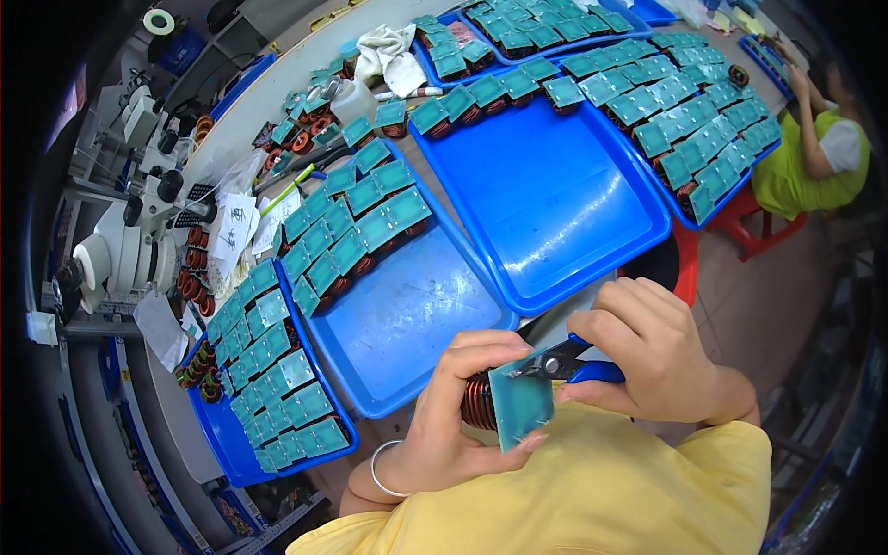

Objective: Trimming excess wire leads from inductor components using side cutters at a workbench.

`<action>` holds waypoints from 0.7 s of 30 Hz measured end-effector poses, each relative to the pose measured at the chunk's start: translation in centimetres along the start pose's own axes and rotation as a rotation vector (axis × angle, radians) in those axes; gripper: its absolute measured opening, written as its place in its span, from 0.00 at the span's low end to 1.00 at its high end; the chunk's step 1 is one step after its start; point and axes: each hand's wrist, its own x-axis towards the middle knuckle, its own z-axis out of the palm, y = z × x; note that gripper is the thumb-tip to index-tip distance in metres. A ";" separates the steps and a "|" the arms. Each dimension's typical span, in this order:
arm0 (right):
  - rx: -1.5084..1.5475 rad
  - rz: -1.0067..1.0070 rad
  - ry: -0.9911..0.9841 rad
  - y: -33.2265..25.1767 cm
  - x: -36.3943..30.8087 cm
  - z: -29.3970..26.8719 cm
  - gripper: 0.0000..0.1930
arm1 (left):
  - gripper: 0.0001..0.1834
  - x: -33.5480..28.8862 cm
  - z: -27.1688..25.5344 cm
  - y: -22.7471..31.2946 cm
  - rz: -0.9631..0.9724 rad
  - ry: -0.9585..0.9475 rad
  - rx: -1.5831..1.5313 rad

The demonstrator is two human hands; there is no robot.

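Observation:
My left hand (442,416) grips a toroidal coil of copper wire (478,401) with a square green circuit board (520,407) on its face. Its thumb and fingers hold the board's edges, and pins stick out near the lower edge. In my right hand (652,347) is a pair of side cutters (562,359) with blue handles and dark jaws. The jaws meet the board near its upper edge; whether they close on a pin is too small to tell. A bracelet circles my left wrist.
A blue tray (398,393) half filled with board-topped coils (393,222) lies just ahead. Beyond it is a deeper blue tray (532,301), coils along its far edge. Full trays stand left and right. A microscope (120,236) is far left; a person (814,153) sits far right.

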 end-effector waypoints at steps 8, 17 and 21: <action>-0.022 -0.001 -0.046 -0.3 0.4 -0.6 0.21 | 0.36 0.0 -0.1 0.0 0.016 -0.004 0.018; -0.016 -0.070 -0.012 0.8 0.3 -0.1 0.24 | 0.36 0.5 -0.1 0.1 0.004 -0.005 0.072; 0.064 -0.067 0.024 1.3 -1.0 0.9 0.23 | 0.35 0.5 0.1 0.4 -0.011 -0.049 0.102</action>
